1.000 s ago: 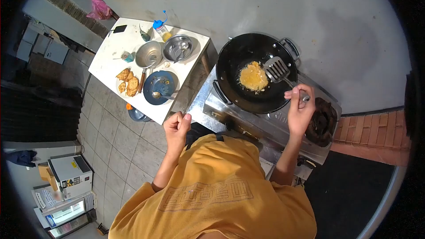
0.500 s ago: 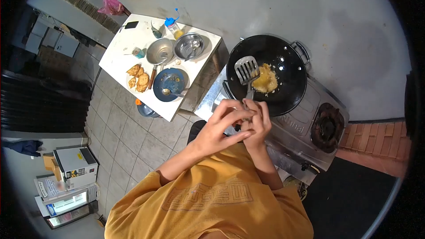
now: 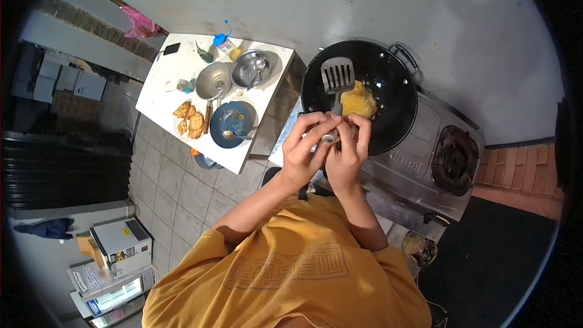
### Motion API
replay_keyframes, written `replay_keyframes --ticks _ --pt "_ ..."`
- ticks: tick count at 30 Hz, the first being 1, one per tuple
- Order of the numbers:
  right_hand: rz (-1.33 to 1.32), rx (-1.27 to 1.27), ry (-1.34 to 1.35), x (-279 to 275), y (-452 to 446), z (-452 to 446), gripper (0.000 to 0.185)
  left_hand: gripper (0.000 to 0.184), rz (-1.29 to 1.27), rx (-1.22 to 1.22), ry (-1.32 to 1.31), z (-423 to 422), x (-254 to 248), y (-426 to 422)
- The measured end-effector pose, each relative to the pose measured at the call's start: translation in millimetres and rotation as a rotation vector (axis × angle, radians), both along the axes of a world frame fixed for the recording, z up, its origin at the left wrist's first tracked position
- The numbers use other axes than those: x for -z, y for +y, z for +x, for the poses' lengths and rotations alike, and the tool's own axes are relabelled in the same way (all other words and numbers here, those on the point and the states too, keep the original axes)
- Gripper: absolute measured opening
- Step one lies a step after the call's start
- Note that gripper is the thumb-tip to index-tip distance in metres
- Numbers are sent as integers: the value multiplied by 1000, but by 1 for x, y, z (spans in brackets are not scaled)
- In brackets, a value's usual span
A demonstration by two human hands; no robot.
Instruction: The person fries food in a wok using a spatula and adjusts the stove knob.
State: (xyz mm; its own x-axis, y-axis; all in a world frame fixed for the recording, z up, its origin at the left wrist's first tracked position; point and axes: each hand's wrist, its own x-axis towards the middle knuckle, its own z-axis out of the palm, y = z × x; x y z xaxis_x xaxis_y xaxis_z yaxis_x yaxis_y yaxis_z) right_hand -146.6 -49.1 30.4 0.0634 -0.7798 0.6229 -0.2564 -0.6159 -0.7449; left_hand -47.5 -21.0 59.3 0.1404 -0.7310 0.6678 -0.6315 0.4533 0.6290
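A slotted spatula (image 3: pixel 337 77) points away from me over the left side of a black wok (image 3: pixel 395 118). In the wok lies a yellow egg-like mass (image 3: pixel 359 102), just right of the spatula's blade. My left hand (image 3: pixel 303 149) and my right hand (image 3: pixel 348 149) meet at the wok's near rim, both closed round the spatula's handle. Fingers hide most of the handle. A small silvery round end shows between my thumbs; whether it belongs to the spatula I cannot tell.
A gas stove (image 3: pixel 404 164) carries the wok, with a second burner (image 3: pixel 454 158) at right. The white table (image 3: pixel 228 157) at left holds fried pieces (image 3: pixel 195 124), a blue pan (image 3: pixel 240 115), a saucepan (image 3: pixel 212 79), a steel bowl (image 3: pixel 243 76) and a blue-topped bottle (image 3: pixel 228 47).
My left hand's spread fingers have closed in at the handle beside my right hand. The egg-like mass looks broader and more opaque. The whole view has shifted slightly.
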Motion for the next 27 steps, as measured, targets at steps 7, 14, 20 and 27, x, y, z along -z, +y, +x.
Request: replay_keyframes --ticks 7,14,20,27 --pt "29 90 53 -8 -1 10 41 29 -39 171 12 18 -5 -27" --pt "128 158 53 -26 29 19 36 25 10 381 24 62 -5 -43" --pt "489 -341 89 -43 74 59 14 21 7 736 -10 97 -19 -70" --pt "632 -768 -416 180 28 230 18 26 17 897 56 105 -12 -89"
